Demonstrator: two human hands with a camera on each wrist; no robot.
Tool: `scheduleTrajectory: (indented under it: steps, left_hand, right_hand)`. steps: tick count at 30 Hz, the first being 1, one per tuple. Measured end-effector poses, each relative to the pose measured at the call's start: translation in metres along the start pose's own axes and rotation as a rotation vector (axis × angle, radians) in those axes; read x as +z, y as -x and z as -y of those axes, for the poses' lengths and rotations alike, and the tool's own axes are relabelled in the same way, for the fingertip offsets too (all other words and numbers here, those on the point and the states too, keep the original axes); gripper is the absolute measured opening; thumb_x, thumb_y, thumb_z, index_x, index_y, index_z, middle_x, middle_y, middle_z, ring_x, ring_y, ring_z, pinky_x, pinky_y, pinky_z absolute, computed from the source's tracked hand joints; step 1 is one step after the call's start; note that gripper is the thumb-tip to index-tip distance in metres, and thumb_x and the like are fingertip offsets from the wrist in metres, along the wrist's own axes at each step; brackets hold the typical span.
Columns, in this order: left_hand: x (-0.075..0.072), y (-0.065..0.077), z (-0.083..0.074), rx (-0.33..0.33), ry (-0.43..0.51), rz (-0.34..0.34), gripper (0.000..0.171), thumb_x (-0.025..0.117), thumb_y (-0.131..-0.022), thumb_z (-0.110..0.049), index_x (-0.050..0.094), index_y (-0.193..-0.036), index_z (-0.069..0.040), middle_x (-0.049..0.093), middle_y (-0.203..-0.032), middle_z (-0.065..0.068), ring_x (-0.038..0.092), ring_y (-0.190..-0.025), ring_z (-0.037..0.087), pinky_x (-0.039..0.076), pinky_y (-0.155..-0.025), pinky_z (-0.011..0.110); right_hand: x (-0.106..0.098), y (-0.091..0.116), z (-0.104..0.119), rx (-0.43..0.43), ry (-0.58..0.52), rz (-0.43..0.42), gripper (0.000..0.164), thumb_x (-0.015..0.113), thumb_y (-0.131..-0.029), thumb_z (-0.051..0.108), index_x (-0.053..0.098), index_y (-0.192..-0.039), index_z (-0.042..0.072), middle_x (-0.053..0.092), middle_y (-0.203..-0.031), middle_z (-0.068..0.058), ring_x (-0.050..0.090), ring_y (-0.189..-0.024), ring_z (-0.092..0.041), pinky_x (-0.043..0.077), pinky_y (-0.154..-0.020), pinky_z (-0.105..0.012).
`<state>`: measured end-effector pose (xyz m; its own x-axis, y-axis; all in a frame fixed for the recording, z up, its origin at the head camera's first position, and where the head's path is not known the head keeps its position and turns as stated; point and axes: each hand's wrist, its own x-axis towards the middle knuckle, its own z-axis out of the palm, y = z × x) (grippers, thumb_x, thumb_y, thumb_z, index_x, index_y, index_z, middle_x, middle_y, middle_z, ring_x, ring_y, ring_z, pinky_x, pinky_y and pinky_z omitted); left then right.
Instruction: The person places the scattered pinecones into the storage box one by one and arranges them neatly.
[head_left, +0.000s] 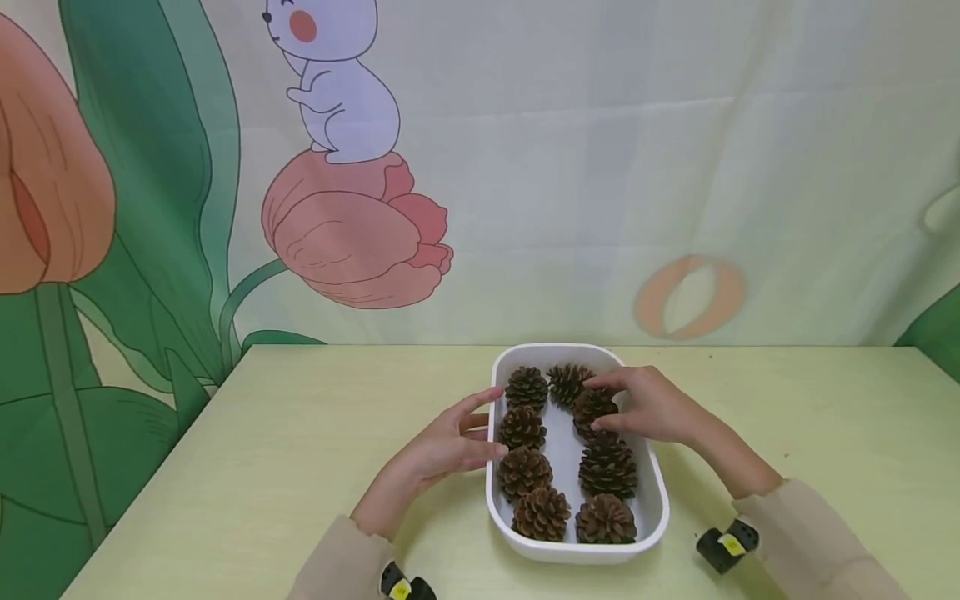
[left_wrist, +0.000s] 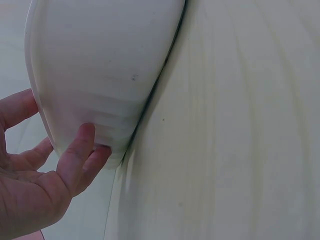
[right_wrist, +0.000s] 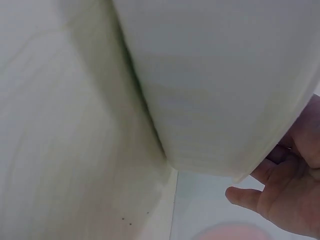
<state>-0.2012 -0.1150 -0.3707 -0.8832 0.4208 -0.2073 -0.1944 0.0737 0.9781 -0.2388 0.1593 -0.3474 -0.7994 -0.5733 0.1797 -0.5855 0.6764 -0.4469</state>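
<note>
A white rectangular container with rounded corners stands on the table, several brown pine cones along its two long sides. At its left side, my left hand grips the wall; in the left wrist view its fingers lie against the outer face of the container. Reaching over the right rim, my right hand holds a pine cone between thumb and fingers. Below that cone sits another pine cone. In the right wrist view the container wall hides what the right hand holds.
A pale yellow table extends to both sides of the container. Behind it hangs a printed cloth with tulips and a white animal. Each sleeve has a black wrist device near its cuff.
</note>
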Motion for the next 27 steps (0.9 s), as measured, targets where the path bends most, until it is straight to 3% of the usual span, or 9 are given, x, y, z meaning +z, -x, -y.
scheduleTrajectory:
  steps: [8,11,15,21,27]
  left_hand:
    - [0.000,0.001,0.000,-0.003,-0.011,-0.010,0.073,0.063,-0.080,0.005,0.031,-0.142,-0.016,0.039,-0.134,0.025,0.051,-0.111,0.031,0.049,-0.087,0.041]
    - [0.000,0.000,0.000,0.000,-0.010,-0.003,0.073,0.063,-0.080,0.005,0.030,-0.142,-0.016,0.039,-0.134,0.025,0.051,-0.111,0.031,0.049,-0.088,0.041]
    - [0.000,0.000,0.000,0.000,-0.008,-0.003,0.073,0.063,-0.080,0.005,0.030,-0.142,-0.016,0.039,-0.134,0.025,0.051,-0.111,0.031,0.049,-0.088,0.041]
    - [0.000,0.000,-0.001,0.002,-0.017,-0.008,0.073,0.064,-0.080,0.004,0.031,-0.142,-0.016,0.040,-0.134,0.024,0.052,-0.110,0.030,0.049,-0.087,0.041]
    - [-0.001,0.000,0.000,-0.001,-0.014,-0.012,0.072,0.064,-0.080,0.004,0.032,-0.142,-0.017,0.039,-0.134,0.024,0.052,-0.110,0.030,0.049,-0.087,0.040]
  right_hand:
    - [-0.007,-0.005,0.003,0.024,-0.043,0.110,0.043,0.072,-0.076,0.016,0.061,-0.112,-0.004,0.064,-0.105,-0.019,0.041,-0.048,-0.006,0.043,-0.055,-0.023]
    - [-0.008,-0.005,0.003,0.033,-0.049,0.124,0.042,0.072,-0.076,0.018,0.062,-0.111,-0.004,0.064,-0.105,-0.018,0.050,-0.056,-0.008,0.045,-0.056,-0.023]
    - [-0.009,-0.005,0.002,0.024,-0.051,0.134,0.043,0.072,-0.077,0.021,0.062,-0.111,-0.004,0.063,-0.107,-0.018,0.060,-0.082,-0.020,0.050,-0.065,-0.028]
    - [-0.009,-0.005,-0.002,0.014,-0.061,0.163,0.042,0.069,-0.079,0.019,0.060,-0.114,-0.003,0.061,-0.112,-0.019,0.056,-0.102,-0.032,0.052,-0.076,-0.038]
    - [-0.011,-0.005,-0.003,0.005,-0.078,0.193,0.040,0.066,-0.078,0.012,0.060,-0.115,-0.002,0.060,-0.115,-0.017,0.051,-0.110,-0.036,0.051,-0.079,-0.039]
